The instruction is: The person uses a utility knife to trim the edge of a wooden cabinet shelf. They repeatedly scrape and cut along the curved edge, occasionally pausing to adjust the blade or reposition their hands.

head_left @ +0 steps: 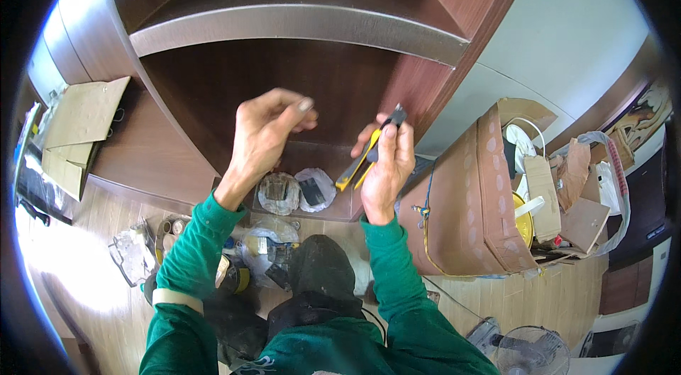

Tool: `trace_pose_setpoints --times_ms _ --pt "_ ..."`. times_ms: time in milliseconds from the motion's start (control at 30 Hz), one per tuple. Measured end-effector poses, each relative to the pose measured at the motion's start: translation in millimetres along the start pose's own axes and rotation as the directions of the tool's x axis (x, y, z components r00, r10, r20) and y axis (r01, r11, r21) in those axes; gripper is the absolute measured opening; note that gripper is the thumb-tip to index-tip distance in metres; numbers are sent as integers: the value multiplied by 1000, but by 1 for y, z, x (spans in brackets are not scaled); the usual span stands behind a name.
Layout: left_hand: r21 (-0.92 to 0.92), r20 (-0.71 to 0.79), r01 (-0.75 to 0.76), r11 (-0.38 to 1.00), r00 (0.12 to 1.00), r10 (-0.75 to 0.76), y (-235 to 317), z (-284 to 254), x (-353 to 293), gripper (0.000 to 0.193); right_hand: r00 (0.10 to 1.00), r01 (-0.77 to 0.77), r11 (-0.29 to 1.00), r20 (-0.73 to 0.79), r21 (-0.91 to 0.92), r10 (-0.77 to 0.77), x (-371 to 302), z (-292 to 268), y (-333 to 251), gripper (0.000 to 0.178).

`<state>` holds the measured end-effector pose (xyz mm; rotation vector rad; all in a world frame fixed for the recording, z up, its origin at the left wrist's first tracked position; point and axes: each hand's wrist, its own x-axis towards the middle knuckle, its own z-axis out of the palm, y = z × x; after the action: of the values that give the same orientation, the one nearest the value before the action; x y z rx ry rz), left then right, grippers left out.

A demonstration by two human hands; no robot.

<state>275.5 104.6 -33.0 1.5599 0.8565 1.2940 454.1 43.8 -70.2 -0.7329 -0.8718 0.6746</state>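
I watch the right hand (pixel 385 171) gripping a yellow-black tool (pixel 372 152), left hand (pixel 264 128) curled, I can't tell around what, cabinet (pixel 206 84) ahead

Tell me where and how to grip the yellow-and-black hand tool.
Probably take the hand tool by its yellow lower end, from the lower left: that end juts from your right hand, while the silvery tip points up and away.

The right hand (pixel 386 175) holds a yellow-black tool (pixel 372 149).
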Motion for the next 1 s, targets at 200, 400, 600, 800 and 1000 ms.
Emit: trace_pose_setpoints --times_ms 200,400,600,800,1000 --pt "-151 78 -107 983 990 120 71 67 36 32 961 277 960 -11 45 -277 37 33 -23 33" --pt "-302 -38 -179 936 984 176 68 72 38 31 924 381 923 61 -58 -377 54 40 -24 31" --pt "145 -154 -346 927 918 366 74 22 14 18 903 428 892 106 -144 -417 69 43 -17 26" --pt "835 242 -545 80 493 836 113 -92 17 52 868 494 865 102 -86 -485 75 42 -10 23" --pt "932 318 -344 -112 633 706 99 -160 41 73 857 513 853 104 -92 -504 76 46 -6 21"
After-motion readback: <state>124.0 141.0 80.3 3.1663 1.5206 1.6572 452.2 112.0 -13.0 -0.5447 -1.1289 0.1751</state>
